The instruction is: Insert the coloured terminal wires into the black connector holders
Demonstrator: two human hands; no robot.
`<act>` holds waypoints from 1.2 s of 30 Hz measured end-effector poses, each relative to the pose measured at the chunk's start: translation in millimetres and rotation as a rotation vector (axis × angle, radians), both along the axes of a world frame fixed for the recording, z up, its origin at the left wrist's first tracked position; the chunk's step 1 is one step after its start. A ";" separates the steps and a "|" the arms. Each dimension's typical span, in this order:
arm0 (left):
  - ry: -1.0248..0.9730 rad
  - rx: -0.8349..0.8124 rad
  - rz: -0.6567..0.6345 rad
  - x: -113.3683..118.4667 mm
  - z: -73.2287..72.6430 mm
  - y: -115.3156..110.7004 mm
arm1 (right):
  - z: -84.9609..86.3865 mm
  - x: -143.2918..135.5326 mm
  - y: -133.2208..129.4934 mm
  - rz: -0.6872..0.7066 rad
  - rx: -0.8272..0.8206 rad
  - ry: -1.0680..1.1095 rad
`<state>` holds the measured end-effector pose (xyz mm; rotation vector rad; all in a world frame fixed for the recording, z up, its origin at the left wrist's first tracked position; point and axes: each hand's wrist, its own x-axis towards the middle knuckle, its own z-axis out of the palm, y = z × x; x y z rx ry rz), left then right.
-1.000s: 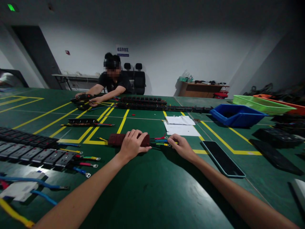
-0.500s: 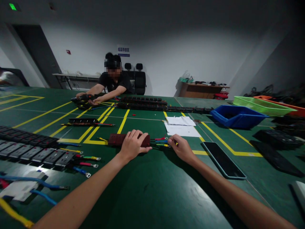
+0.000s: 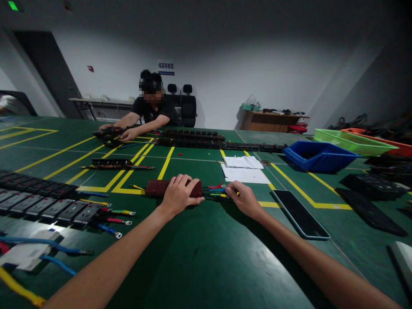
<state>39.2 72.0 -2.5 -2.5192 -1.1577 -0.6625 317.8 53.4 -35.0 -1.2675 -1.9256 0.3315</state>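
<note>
Head cam: left hand (image 3: 178, 195) lies palm-down w/ fingers curled over the right end of a dark red power strip (image 3: 156, 187), pinning it flat on the green table (image 3: 206, 257), approx center. Right hand (image 3: 243, 198) is pinched shut on the colored wire leads (image 3: 215, 191) sticking out of the strip's right end. Tablet (image 3: 301, 213) lies just right of that hand, white papers (image 3: 244, 171) behind. A co-worker (image 3: 151, 109) sits across the table.

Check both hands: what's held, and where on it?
Left hand presses on the right end of the dark red block; right hand pinches the coloured wires at their terminal ends.
</note>
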 end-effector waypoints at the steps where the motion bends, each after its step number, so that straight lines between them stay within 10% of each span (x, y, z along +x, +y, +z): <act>1: 0.003 -0.001 0.000 -0.1 0.2 -0.1 | 0.3 -0.2 -0.2 0.000 -0.002 0.001; 36: -0.010 -0.030 -0.002 0.1 1.6 -1.0 | 1.0 0.1 -0.3 -0.012 -0.027 -0.031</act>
